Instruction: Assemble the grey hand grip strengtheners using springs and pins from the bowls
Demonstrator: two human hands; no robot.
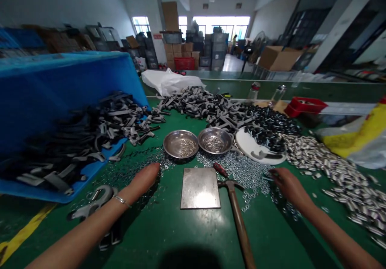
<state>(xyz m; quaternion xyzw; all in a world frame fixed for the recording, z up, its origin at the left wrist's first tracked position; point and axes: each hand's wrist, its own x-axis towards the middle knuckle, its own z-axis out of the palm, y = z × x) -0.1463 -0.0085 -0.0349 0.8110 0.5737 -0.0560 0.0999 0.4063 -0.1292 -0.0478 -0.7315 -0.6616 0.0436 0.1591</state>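
Note:
My left hand (144, 179) rests knuckles-up on the green table among scattered small washers (126, 172), fingers curled under and hidden. My right hand (288, 184) lies on a spread of washers right of the hammer (237, 212), fingers bent down into them; whether it grips any I cannot make out. A square steel plate (200, 188) lies between my hands. Just beyond it stand two steel bowls (181, 143) (215, 140) holding small rings. A grey metal clamp part (93, 200) lies under my left forearm.
A tipped blue bin (45, 100) spills dark metal parts at the left. More grey parts (199, 104) and black bolts (268, 124) are heaped behind the bowls, with a white plate (250, 148). Silver sleeves (325, 164) cover the right. A yellow bag (358, 136) and red tray (304, 105) sit far right.

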